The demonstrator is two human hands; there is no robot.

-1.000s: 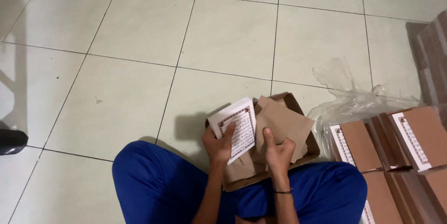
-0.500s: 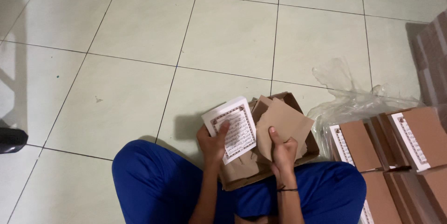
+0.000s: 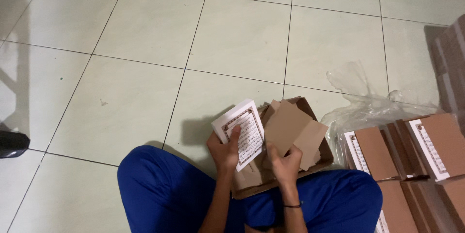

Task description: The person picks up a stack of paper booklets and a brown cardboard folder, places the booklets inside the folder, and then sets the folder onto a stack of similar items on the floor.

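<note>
Sitting cross-legged on the tiled floor (image 3: 145, 34), the person shows in the head view with both hands over an open cardboard box (image 3: 317, 153) that rests against the blue trousers (image 3: 164, 194). The left hand (image 3: 225, 150) grasps a white book (image 3: 240, 133) with an ornate bordered cover, thumb across its face, tilted just above the box. The right hand (image 3: 286, 163) pinches a brown card sleeve (image 3: 290, 131) beside it, touching the book's edge. Judging from this, the book could slip from that one-handed hold, or a corner could catch and crease the sleeve if the two meet askew. Stacked sleeved books (image 3: 411, 150) and loose clear plastic (image 3: 368, 109) crowd the right side, where an elbow might topple them.
</note>
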